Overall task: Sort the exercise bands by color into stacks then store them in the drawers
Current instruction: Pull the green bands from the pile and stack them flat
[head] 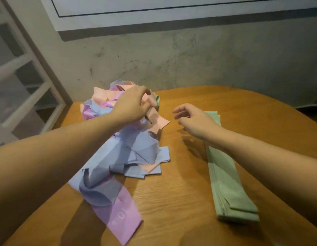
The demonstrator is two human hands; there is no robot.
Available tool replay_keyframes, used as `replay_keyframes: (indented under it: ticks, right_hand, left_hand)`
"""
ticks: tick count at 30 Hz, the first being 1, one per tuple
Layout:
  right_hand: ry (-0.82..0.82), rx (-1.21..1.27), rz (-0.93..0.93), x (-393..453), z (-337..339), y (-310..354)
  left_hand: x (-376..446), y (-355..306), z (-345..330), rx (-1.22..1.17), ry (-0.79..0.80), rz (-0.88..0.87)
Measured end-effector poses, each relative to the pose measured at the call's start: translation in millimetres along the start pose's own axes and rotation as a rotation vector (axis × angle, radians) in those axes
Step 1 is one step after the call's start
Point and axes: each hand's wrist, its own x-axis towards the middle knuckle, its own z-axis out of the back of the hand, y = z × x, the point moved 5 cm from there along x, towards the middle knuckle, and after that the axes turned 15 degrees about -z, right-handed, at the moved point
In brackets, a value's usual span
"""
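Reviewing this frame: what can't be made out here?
- Drawers: none in the head view.
- Band in the left hand's grip: its fingers cover it; the green band beside them may be it.
- Count in the green stack: right hand and forearm cover its far half.
- Mixed pile: lower bands buried.
- Purple band print: blurred.

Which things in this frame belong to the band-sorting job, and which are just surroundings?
Belongs to the job:
- tangled heap of blue, pink and purple bands
- flat stack of green bands
- green band at the heap's far edge, pinched by the left hand
- right hand, empty, above the table

Just surroundings:
- round wooden table
- white-framed shelf unit
- grey concrete wall
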Motion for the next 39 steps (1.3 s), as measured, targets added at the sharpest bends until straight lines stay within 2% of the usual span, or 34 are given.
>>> replay_keyframes:
  ticks: [4,9,12,15,18,22,28,31,33,35,37,39]
  right_hand:
    - [0.007,-0.072,0.007,51.0,-18.2,15.7]
    - [-0.006,-0.119,0.026,112.6,-38.0,28.7]
    - [-0.028,-0.132,0.046,144.0,-50.5,33.2]
    - [-0.002,-0.131,0.06,165.8,-65.5,37.2]
    - [-0.004,-0.146,0.049,181.8,-76.7,40.0]
    - [0.0,-0.281,0.025,189.2,-87.7,35.0]
    - [0.061,-0.144,0.14,163.6,-98.1,30.1]
    - [0.128,-0.041,0.141,143.2,-100.8,33.7]
    - [0.157,-0.098,0.206,127.8,-103.8,38.0]
    - [0.165,-0.151,0.272,112.4,-103.9,41.3]
    - [0.152,-0.156,0.284,98.1,-97.7,40.6]
    - [0.14,-0.162,0.304,83.1,-90.7,38.9]
  left_hand:
    - [28.6,40.7,-18.2,0.238,0.137,-0.139]
    - [53.1,79.6,-41.3,0.345,0.4,-0.083]
    - [48.1,95.4,-48.3,0.326,0.496,-0.055]
    - [36.2,99.3,-45.9,0.251,0.437,-0.089]
    - [23.6,95.8,-32.7,0.185,0.309,-0.148]
    - [3.1,92.3,-17.9,0.193,0.181,-0.196]
    - [-34.4,85.5,-2.4,0.198,0.061,-0.231]
    - [-55.2,79.7,4.8,0.28,0.034,-0.228]
    - [-66.3,72.9,6.2,0.314,0.022,-0.275]
    - [-73.0,69.9,6.6,0.219,0.057,-0.273]
    - [-78.6,69.6,6.9,0.063,0.109,-0.189]
    - [-84.3,68.4,10.7,0.014,0.123,-0.065]
